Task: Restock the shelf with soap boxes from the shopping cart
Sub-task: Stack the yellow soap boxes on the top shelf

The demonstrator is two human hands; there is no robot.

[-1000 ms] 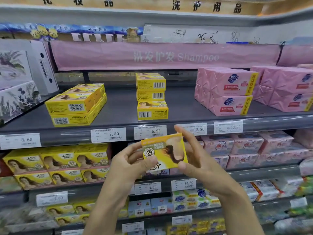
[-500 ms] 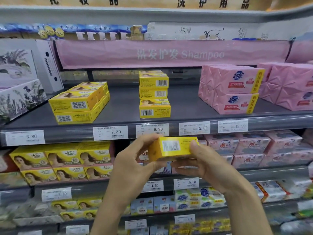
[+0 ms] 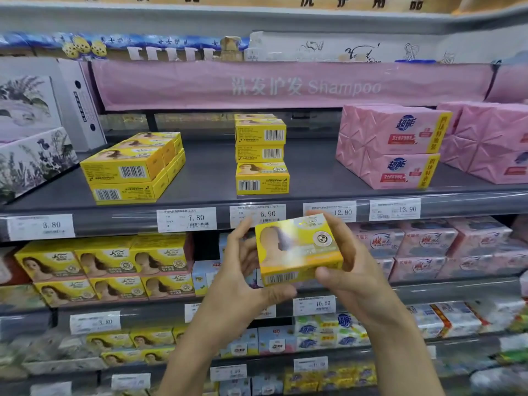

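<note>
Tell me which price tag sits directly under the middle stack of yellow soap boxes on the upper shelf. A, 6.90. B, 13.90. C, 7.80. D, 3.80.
A: the 6.90 tag is fixed to the shelf edge right below the middle stack, just above the held soap box.

Grey shelf (image 3: pixel 314 172), upper tier. Far left: floral cartons (image 3: pixel 31 161). Left of centre: yellow soap boxes (image 3: pixel 128 170), stacked two high. Centre: taller yellow stack (image 3: pixel 261 155). Right: pink wrapped packs (image 3: pixel 391 144), stacked. Price labels (image 3: pixel 187 220) along the near edge.
</note>
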